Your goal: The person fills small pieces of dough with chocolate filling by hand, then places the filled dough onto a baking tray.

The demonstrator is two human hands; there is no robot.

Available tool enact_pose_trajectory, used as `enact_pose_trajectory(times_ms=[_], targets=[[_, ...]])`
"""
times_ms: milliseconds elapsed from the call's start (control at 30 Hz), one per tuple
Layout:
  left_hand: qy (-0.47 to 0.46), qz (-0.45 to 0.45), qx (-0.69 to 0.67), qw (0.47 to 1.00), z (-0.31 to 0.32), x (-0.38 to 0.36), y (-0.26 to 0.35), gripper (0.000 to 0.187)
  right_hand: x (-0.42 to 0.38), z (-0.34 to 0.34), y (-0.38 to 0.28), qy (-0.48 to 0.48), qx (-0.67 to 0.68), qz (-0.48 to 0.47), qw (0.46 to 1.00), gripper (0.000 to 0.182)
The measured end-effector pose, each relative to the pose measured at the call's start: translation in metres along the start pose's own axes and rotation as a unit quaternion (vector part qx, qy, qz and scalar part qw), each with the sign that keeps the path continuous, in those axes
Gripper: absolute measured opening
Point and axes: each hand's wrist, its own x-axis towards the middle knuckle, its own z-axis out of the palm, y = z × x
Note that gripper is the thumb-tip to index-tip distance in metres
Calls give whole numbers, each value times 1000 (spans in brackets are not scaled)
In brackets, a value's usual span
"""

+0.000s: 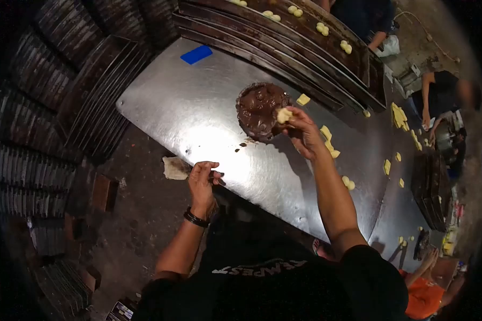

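R hand [300, 128] grips dough piece [284, 115] right over chocolate mound [260, 109]; could slip into it. L hand [202, 179] pinched shut at bench [198, 107] edge, contents unclear.

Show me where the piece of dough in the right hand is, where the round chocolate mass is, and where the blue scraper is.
piece of dough [284, 115], head view, on its pale middle.
round chocolate mass [258, 108], head view, on its top surface.
blue scraper [196, 54], head view, on its flat middle.
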Motion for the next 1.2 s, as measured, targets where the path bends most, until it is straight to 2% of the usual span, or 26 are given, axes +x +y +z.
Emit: enact_pose_trajectory(times_ms=[33, 67, 167, 200, 300, 333, 433, 467, 567, 700, 800, 867, 900, 933, 967, 1033, 1133, 1200], targets=[[5, 5, 4, 1000, 3, -2, -1, 16, -5, -3, -7, 6, 30, -22, 999, 37], [7, 6, 8, 1000, 4, -5, -3, 16, -13, 4, -17, 25, -31, -65, 997, 36], [39, -10, 21, 999, 0, -12, -11, 15, -14, -19, -15, 58, -315, -129, 939, 31], [47, -10, 20, 999, -2, -11, -12, 15, -13, -25, -11, 99, -387, -155, 904, 29], [45, -7, 28, 999, -14, 3, -17, 13, -21, -17, -13, 111, -609, -303, 724, 27], [36, -9, 35, 999, -18, 10, -15, 13, -19, -15, -6, 96, -634, -347, 684, 31], [-8, 5, 60, 998, -32, 38, -12, 12, -13, -4, 13, 63, -678, -311, 663, 35], [-23, 16, 68, 997, -37, 50, -12, 12, -7, -1, 23, 58, -676, -332, 655, 38], [-69, 115, 213, 968, -47, 80, -13, 11, 13, 16, 39, 64, -711, -308, 629, 30], [-112, 63, 214, 968, -57, 91, -19, 12, 22, 33, 23, 28, -734, -128, 667, 23], [-118, 23, 167, 979, -51, 87, -9, 11, 30, 21, 5, -63, -567, 43, 820, 20], [-112, 12, 143, 983, -48, 88, -5, 11, 26, 12, 11, -84, -335, 129, 930, 21], [-109, 10, 131, 985, -45, 88, -4, 11, 21, 6, 16, -96, -211, 168, 958, 22], [-102, 0, 117, 988, -40, 88, -3, 13, 12, 4, 21, -87, -89, 144, 982, 27], [-95, -8, 105, 990, -35, 88, -1, 16, 2, 6, 27, -55, 84, 113, 989, 31], [-110, -31, 93, 989, -22, 83, 4, 24, -10, 10, 34, -84, 260, 72, 959, 36], [-172, -93, 71, 978, 28, 62, 12, 39, -30, 7, 35, -142, 389, 67, 908, 42], [-204, -134, 28, 969, 71, 43, 4, 45, -49, -1, 31, -159, 390, 81, 903, 47]])
